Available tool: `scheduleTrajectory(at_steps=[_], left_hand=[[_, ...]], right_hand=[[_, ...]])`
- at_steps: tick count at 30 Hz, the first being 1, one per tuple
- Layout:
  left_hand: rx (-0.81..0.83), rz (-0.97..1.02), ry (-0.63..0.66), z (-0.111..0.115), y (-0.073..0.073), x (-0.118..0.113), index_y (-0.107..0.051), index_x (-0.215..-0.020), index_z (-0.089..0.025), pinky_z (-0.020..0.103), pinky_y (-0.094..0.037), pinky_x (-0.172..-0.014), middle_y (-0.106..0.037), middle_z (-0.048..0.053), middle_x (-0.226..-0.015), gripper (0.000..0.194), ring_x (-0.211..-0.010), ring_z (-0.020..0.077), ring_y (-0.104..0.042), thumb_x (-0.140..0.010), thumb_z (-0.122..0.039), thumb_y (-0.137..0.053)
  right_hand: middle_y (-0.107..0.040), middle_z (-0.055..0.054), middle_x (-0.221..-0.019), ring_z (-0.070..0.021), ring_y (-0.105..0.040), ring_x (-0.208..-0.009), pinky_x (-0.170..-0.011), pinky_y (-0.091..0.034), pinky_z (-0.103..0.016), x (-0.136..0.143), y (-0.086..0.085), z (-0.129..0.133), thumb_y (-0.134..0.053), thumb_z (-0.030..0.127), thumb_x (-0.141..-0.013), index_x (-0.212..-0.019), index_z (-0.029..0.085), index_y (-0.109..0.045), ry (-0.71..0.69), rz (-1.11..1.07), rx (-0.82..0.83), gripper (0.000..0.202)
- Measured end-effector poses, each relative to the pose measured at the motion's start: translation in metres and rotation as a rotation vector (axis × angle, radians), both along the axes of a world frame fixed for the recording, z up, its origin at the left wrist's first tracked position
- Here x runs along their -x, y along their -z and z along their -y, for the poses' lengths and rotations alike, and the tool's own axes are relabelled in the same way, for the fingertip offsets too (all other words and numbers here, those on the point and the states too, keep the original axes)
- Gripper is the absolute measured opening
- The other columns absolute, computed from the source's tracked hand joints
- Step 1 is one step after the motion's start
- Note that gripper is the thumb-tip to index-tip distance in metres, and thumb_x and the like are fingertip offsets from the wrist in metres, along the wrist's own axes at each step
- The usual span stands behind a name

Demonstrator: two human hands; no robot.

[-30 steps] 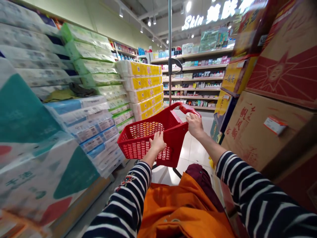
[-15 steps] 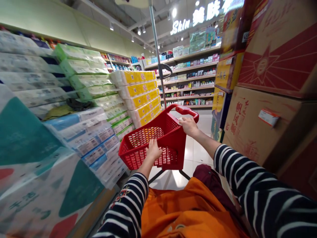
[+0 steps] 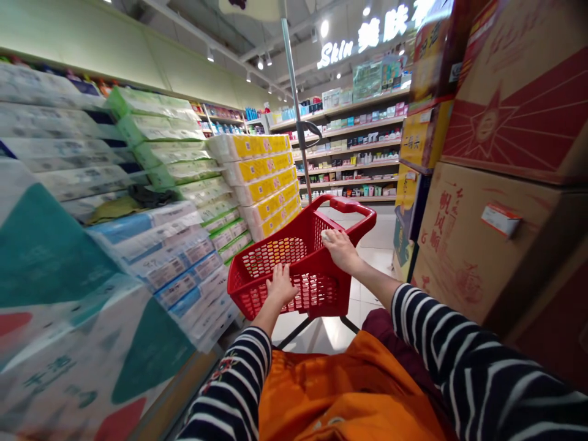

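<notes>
A red plastic shopping cart stands in front of me, its perforated basket angled to the left and its handle at the upper right. My left hand is on the near side of the basket, fingers hooked at the top rim. Higher on the same rim, closer to the handle, lies my right hand. A small white wad, like a cloth or tissue, shows under its fingertips. The fingers' undersides are hidden.
Stacked tissue packs line the left side, with a dark item on top of some. Large cartons rise close on the right. A metal pole stands behind the cart. Stocked shelves fill the back.
My right hand has slid along the rim, away from the handle and toward the left. The cart appears slightly farther right in view. My left hand stays at the near rim.
</notes>
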State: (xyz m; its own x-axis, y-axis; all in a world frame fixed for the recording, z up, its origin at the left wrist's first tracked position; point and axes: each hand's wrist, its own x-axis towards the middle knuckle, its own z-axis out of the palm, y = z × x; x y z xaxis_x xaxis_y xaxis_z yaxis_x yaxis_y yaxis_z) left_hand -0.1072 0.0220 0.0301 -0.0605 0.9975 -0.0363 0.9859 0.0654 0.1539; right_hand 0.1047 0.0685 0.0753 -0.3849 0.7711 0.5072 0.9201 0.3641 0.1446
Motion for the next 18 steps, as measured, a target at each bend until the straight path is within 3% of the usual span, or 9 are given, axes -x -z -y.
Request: scheduleTrajectory(at_steps=[3, 7, 10, 18], left_hand=[[0.004, 0.013, 0.021, 0.0, 0.001, -0.003, -0.014, -0.142, -0.021, 0.056, -0.019, -0.108, -0.005, 0.008, -0.154, 0.083, -0.141, 0.024, -0.002, -0.07, -0.034, -0.053], [-0.024, 0.026, 0.009, 0.0, 0.004, -0.007, -0.015, -0.142, -0.02, 0.059, -0.016, -0.107, -0.004, 0.008, -0.154, 0.084, -0.141, 0.0245, -0.001, -0.069, -0.034, -0.054], [-0.026, 0.02, 0.014, 0.0, 0.004, -0.008, -0.015, -0.142, -0.02, 0.059, -0.016, -0.107, -0.004, 0.009, -0.154, 0.084, -0.141, 0.0246, -0.001, -0.069, -0.034, -0.054], [-0.051, -0.047, 0.028, 0.002, 0.007, -0.006, -0.014, -0.142, -0.02, 0.058, -0.02, -0.106, -0.005, 0.009, -0.154, 0.082, -0.141, 0.0245, -0.002, -0.07, -0.031, -0.052]], right_hand=[[-0.042, -0.011, -0.138, -0.0283, -0.033, -0.125, -0.101, -0.024, -0.044, -0.015, -0.004, -0.005, -0.034, 0.014, -0.089, -0.124, 0.017, -0.053, 0.087, -0.028, -0.019, 0.04], [-0.039, -0.012, -0.141, -0.0307, -0.032, -0.126, -0.098, -0.026, -0.048, -0.066, -0.019, -0.021, -0.032, 0.015, -0.09, -0.126, 0.017, -0.053, 0.279, -0.141, -0.102, 0.041], [-0.038, -0.012, -0.141, -0.0299, -0.032, -0.126, -0.097, -0.028, -0.048, -0.081, -0.019, -0.025, -0.03, 0.015, -0.091, -0.124, 0.017, -0.054, 0.301, -0.168, -0.122, 0.041], [-0.039, -0.009, -0.141, -0.0274, -0.03, -0.129, -0.104, -0.024, -0.042, -0.007, 0.017, -0.002, -0.038, 0.013, -0.088, -0.127, 0.018, -0.052, -0.029, -0.022, -0.05, 0.042]])
